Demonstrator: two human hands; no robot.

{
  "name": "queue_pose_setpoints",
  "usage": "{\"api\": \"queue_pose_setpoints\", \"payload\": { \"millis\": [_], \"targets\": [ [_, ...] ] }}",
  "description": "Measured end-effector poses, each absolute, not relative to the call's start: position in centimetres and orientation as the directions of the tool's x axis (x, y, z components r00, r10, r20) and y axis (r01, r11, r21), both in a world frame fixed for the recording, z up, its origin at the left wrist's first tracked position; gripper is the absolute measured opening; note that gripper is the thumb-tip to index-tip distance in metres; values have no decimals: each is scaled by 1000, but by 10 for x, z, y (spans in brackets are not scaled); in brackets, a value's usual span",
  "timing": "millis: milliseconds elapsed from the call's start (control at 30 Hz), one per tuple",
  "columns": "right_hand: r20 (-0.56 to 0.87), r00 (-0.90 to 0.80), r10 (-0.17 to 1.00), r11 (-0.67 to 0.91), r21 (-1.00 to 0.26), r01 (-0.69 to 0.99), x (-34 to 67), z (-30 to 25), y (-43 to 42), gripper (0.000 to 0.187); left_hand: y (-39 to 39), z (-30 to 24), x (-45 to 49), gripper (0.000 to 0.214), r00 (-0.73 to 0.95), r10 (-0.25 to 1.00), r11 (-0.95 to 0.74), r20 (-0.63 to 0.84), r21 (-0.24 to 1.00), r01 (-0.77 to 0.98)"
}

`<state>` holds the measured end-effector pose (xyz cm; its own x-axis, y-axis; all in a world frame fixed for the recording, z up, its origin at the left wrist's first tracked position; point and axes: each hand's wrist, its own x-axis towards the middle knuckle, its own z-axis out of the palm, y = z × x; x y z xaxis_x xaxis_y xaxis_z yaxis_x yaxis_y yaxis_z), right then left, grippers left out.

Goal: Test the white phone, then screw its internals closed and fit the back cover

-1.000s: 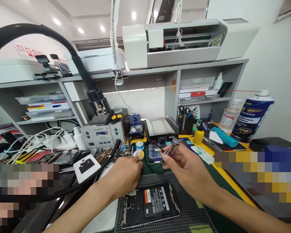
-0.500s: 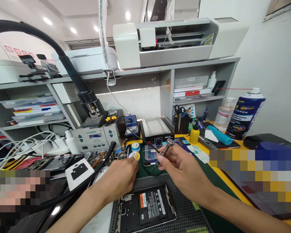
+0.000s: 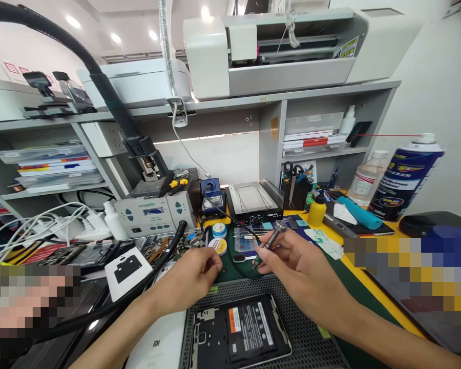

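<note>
My right hand (image 3: 297,261) is closed around a small metal screwdriver (image 3: 271,241), its round cap up and its tip slanting down to the left. My left hand (image 3: 192,272) has its fingers curled and thumb pressed in, beside a round tub with a white and yellow label (image 3: 217,246). Whatever it pinches, if anything, is too small to see. Below both hands an opened Xiaomi device (image 3: 215,341), its labelled battery (image 3: 250,328) exposed, lies on a black perforated mat (image 3: 307,328). A white back cover (image 3: 157,335) with a logo lies left of it, partly under my left forearm.
A black hose (image 3: 172,248) curves across the left side past loose parts. Behind stand a grey hot-air station (image 3: 153,215), a blue soldering station (image 3: 212,197) and a flat heating plate (image 3: 253,201). At right are a yellow bottle (image 3: 317,211) and a tall spray can (image 3: 406,177).
My left hand has drawn slightly left, away from the round tub, with its thumb now showing. The right hand keeps hold of the screwdriver. The whole view has shifted a little.
</note>
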<state>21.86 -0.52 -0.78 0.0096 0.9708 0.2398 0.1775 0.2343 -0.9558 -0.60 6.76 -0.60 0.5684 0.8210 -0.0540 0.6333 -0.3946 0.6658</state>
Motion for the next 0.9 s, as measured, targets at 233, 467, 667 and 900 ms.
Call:
{"api": "queue_pose_setpoints", "payload": {
  "millis": [233, 467, 667, 900],
  "targets": [
    [184, 44, 982, 185, -982, -26, 218, -4, -4, 22, 61, 0, -1, 22, 564, 766, 108, -309, 926, 360],
    [316, 38, 948, 317, -949, -4, 215, -4, -11, 10, 52, -3, 7, 21, 626, 659, 407, -417, 898, 169],
    [344, 47, 938, 342, -939, 44, 214, -5, -13, 7, 52, -3, 9, 17, 655, 632, 492, -415, 867, 76],
    [360, 62, 931, 359, -933, 32, 213, -6, -14, 6, 52, -4, 9, 13, 659, 624, 530, -420, 847, 39]
  ]
}}
